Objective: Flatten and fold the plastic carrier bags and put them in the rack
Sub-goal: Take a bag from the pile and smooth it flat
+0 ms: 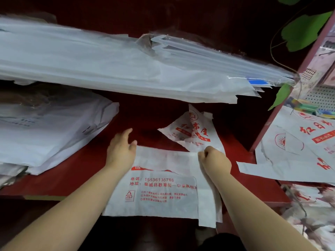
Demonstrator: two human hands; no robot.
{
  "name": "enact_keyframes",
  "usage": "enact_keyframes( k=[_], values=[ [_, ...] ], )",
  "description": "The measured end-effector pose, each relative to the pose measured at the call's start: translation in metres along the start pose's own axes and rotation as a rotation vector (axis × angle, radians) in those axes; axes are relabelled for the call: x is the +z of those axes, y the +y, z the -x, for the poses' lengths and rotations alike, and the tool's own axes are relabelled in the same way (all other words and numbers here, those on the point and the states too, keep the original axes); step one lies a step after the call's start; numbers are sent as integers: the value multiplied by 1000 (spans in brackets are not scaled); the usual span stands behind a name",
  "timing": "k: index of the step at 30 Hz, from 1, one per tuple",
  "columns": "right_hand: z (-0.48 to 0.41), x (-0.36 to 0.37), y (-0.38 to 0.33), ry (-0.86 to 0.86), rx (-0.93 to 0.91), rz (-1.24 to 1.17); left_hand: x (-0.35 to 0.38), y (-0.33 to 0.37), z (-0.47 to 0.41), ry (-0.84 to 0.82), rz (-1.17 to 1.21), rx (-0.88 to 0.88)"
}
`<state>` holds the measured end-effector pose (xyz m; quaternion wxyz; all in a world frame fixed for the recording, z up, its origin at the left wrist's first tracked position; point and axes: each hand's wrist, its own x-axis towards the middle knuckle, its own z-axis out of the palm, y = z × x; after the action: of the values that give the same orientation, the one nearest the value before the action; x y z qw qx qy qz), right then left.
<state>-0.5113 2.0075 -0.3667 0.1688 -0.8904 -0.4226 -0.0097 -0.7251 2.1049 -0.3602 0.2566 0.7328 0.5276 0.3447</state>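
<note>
Carrier bag on red shelf, left fingers relaxed, right fingers pinching it

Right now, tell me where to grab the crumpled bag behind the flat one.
Probably pinch the crumpled bag by its raised ridge, from above-right: that fold stands off the red surface. The right hand is nearest but pinches the flat bag.

i read red print on the flat carrier bag: 电话 15536135788, 地址 黎城县教育街, and a recycling triangle marked 02.
</note>
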Motion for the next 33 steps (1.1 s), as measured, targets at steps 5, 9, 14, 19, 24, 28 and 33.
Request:
enact_keyframes(
  k=[5,9,14,19,24,28,33],
  values=[
    [-15,7,-8,36,-69,201,19,-3,-3,-400,-480,162],
    [-25,-1,-12,-28,9,205,29,-2,3,-447,-622,157],
    [1,2,-51,244,-481,6,29,0,3,-442,-652,152],
    [29,17,-69,-400,-599,25,24,0,5,-484,-670,160],
    [15,8,-34,-411,-516,75,19,-5,5,-510,-692,199],
    [4,3,-3,-357,-505,64,19,-6,4,-524,-697,214],
    [-5,12,4,-184,-525,74,19,-6,-2,-513,-640,242]
  ],
)
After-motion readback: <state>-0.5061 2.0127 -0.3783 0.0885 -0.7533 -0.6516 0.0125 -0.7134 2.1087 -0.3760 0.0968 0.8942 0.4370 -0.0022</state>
